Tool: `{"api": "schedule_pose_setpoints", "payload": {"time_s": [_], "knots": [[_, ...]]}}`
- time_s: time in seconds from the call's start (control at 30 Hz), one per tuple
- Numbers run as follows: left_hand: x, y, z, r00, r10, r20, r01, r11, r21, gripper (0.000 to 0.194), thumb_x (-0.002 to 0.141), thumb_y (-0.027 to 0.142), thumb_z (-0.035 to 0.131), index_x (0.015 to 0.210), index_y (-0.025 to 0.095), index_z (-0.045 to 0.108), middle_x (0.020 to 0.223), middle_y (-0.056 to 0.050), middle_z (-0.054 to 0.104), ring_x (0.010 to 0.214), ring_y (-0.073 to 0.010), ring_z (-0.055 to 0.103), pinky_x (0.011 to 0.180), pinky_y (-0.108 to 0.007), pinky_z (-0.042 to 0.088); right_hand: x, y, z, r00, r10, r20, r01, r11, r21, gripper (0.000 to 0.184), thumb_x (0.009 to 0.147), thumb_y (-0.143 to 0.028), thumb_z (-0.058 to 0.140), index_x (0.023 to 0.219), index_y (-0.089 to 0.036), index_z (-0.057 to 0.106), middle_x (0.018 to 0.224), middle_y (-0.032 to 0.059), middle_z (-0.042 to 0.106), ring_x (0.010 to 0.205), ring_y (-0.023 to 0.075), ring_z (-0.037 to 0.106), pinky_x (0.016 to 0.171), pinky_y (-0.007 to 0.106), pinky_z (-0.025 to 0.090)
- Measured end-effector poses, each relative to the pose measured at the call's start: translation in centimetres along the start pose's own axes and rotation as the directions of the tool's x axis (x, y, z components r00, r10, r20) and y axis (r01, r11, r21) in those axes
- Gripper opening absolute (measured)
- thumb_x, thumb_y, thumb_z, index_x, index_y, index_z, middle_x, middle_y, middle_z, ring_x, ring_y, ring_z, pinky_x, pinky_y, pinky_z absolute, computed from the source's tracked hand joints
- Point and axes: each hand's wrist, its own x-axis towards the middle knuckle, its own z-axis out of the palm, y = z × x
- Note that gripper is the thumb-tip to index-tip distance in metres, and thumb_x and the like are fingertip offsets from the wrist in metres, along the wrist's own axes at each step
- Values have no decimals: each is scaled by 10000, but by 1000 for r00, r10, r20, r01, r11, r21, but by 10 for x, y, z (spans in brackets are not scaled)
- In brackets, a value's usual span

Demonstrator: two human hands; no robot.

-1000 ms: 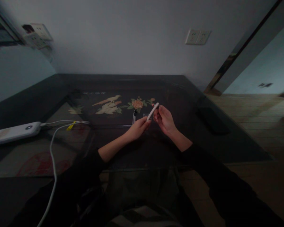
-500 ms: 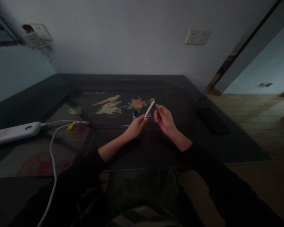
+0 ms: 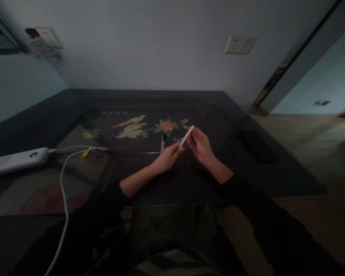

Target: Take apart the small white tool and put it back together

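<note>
My left hand (image 3: 168, 157) is closed round the lower end of a slim white stick (image 3: 186, 137), which leans up to the right above the table. My right hand (image 3: 200, 145) is beside the stick's upper end, its thumb and fingers pinched together. A small thing with a green and pinkish tip (image 3: 187, 127) shows just past the stick, near the right fingertips; its kind is unclear. Behind my left hand lies a silver handle with a dark head (image 3: 162, 143), resembling a razor. A small clear piece (image 3: 177, 140) lies close by, partly hidden by the hand.
The dark glass-topped table (image 3: 149, 184) has a bird and flower picture (image 3: 132, 128). On the left lies a white power strip (image 3: 18, 161) with a white cable (image 3: 62, 191) and yellow tag (image 3: 85, 153). A dark flat object (image 3: 258, 147) lies right. Sockets (image 3: 240, 44) are on the wall.
The white stick has shifted slightly right and down, with its upper end now against the right fingers. My left hand moved a little right, showing more of the silver handle and clear piece.
</note>
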Motion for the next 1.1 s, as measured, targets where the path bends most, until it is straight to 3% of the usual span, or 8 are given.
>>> {"api": "schedule_pose_setpoints", "payload": {"time_s": [0.23, 0.43, 0.73, 0.93, 1.1], "knots": [[4, -7, -3, 1000, -18, -16, 18, 999, -32, 242, 940, 392, 420, 852, 175, 481, 608, 49, 411, 550, -99, 399, 511, -214, 316, -1, 0, -1, 1000, -4, 7, 4, 999, -36, 443, 752, -595, 710, 943, -201, 643, 537, -71, 466, 448, 68, 350, 435, 252, 244], [7, -12, -5, 996, -52, -78, 52, 999, -10, 247, 943, 381, 411, 791, 188, 435, 615, 47, 408, 542, -100, 384, 517, -222, 305, 0, 0, -2, 999, -21, 25, 23, 998, -58, 411, 770, -594, 695, 766, -219, 527, 518, -71, 480, 417, 63, 348, 416, 250, 228], [4, -5, -5, 988, -77, -133, 86, 994, 63, 204, 944, 331, 413, 798, 191, 438, 627, 38, 419, 561, -106, 397, 515, -219, 300, 1, 0, -1, 999, -17, 27, 18, 999, -36, 405, 756, -580, 719, 808, -218, 546, 501, -78, 484, 407, 64, 347, 405, 247, 222], [2, -1, -2, 994, -72, -88, 77, 995, 65, 201, 941, 317, 414, 781, 195, 426, 613, 43, 407, 555, -105, 393, 508, -217, 305, 0, 0, -1, 1000, 1, -3, -1, 1000, -28, 428, 715, -586, 748, 808, -214, 557, 509, -82, 489, 417, 61, 347, 405, 238, 226], [-1, 3, 1, 998, -44, -33, 45, 999, 22, 194, 941, 340, 406, 836, 185, 460, 633, 39, 427, 556, -106, 409, 515, -222, 329, 0, -1, 0, 1000, -3, -7, 2, 1000, -19, 445, 723, -583, 743, 925, -203, 628, 514, -84, 467, 437, 64, 361, 424, 238, 252]]}}
